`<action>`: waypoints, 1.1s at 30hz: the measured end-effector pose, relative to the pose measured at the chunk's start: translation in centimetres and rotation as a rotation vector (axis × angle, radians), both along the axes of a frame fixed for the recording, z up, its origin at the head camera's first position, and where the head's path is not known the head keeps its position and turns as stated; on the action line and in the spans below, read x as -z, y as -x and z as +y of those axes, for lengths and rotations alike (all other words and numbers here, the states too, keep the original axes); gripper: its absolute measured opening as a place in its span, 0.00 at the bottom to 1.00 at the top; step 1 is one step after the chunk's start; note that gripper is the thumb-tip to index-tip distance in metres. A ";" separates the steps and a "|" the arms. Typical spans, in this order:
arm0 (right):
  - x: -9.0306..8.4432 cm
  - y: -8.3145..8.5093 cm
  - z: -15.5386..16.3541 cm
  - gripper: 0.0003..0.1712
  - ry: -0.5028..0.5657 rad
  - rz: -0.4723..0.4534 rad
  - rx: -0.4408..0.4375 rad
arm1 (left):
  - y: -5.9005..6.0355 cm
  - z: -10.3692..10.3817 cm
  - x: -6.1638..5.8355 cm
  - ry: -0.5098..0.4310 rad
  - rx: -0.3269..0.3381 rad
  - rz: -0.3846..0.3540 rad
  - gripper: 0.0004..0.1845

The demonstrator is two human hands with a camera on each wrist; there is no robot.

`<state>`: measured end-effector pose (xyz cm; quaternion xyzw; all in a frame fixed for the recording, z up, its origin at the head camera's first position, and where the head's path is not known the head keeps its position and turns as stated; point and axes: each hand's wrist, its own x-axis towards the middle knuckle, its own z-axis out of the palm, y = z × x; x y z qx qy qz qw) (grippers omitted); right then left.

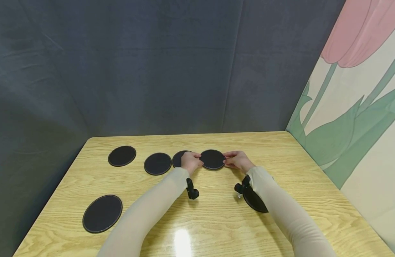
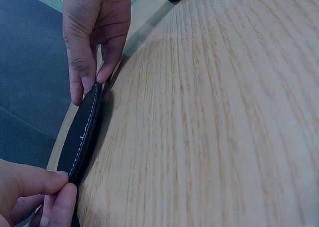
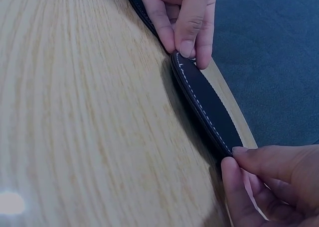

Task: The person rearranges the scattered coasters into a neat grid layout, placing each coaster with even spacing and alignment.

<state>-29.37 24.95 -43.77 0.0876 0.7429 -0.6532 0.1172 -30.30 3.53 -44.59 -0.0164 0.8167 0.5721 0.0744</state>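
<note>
The left hand (image 1: 191, 162) and right hand (image 1: 237, 161) pinch a black coaster (image 1: 212, 159) by opposite edges. A larger mat (image 1: 102, 213) lies near left.

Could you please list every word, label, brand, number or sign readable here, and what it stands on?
None: no readable lettering shows on the held black disc, the other black discs, the wooden table, dark cloth or tulip picture.
The white mark on the held black disc is too small to tell.
</note>
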 end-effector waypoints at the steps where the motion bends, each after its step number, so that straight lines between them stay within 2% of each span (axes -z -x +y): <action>1: 0.0 0.0 0.0 0.28 -0.002 0.001 -0.003 | 0.0 0.0 0.0 0.003 -0.001 0.000 0.20; 11: 0.1 -0.1 0.0 0.27 0.001 0.007 0.002 | 0.0 -0.1 -0.1 0.007 0.000 -0.014 0.21; 27: 0.0 0.1 -0.2 0.27 -0.009 -0.003 0.012 | 0.3 -0.3 0.1 -0.055 0.030 -0.010 0.22; 33: -0.1 0.0 -0.3 0.28 -0.017 -0.004 0.014 | 0.2 -0.3 0.0 -0.036 0.028 -0.012 0.22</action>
